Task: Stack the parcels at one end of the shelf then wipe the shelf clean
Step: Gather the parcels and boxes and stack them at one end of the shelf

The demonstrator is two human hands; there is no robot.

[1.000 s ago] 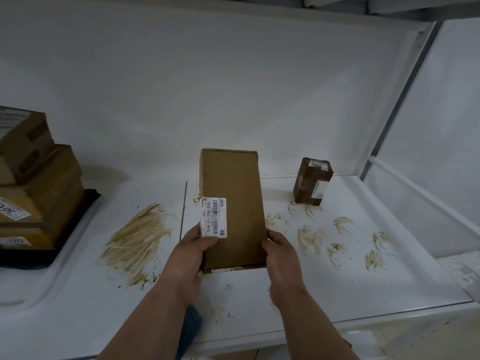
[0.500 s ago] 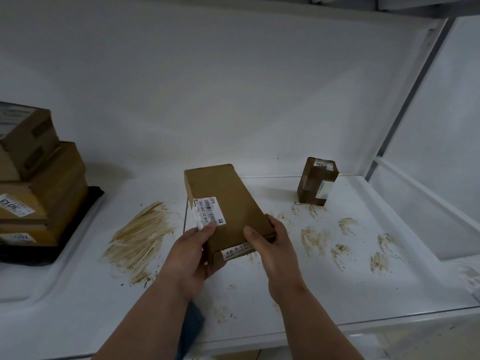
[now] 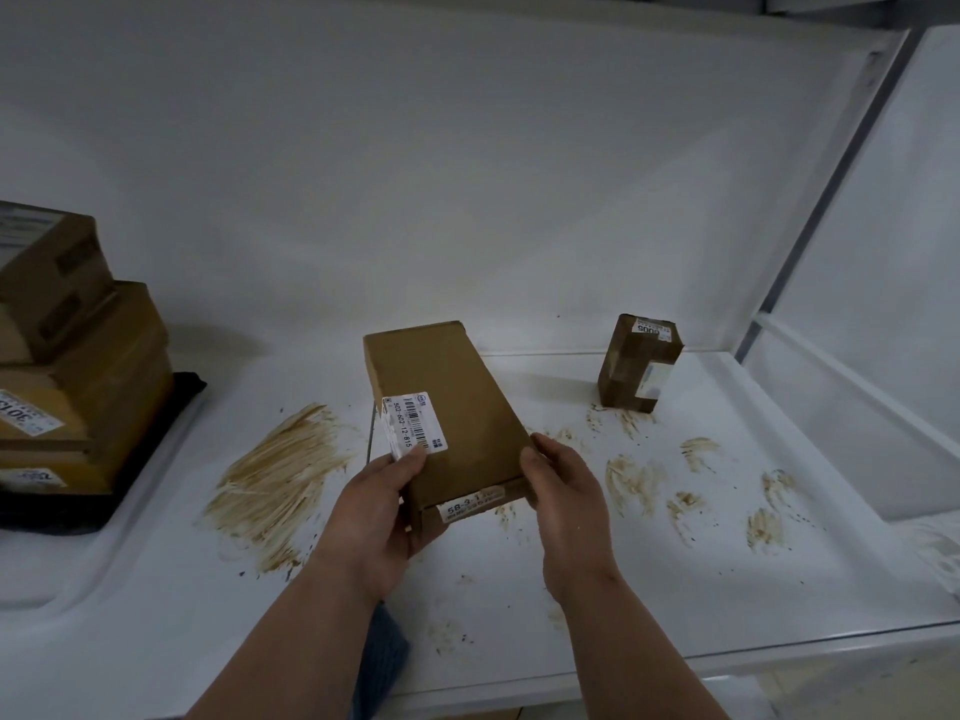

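A long brown cardboard parcel (image 3: 457,402) with a white barcode label is held above the middle of the white shelf (image 3: 649,589). My left hand (image 3: 382,511) grips its near left corner, thumb on the label. My right hand (image 3: 563,491) grips its near right edge. A small upright brown parcel (image 3: 636,363) stands on the shelf at the back right. A stack of brown parcels (image 3: 78,376) sits at the left end on a black mat (image 3: 156,444). Brown smears (image 3: 280,475) cover the shelf surface.
A blue cloth (image 3: 382,662) hangs below my left forearm at the shelf's front edge. More brown stains (image 3: 691,491) spot the right half of the shelf. A grey upright post (image 3: 831,200) and a white side rail (image 3: 857,366) bound the right end.
The parcel has tipped from standing on end to lying flatter, its far end turned toward the left. Both hands kept hold of it and shifted slightly left.
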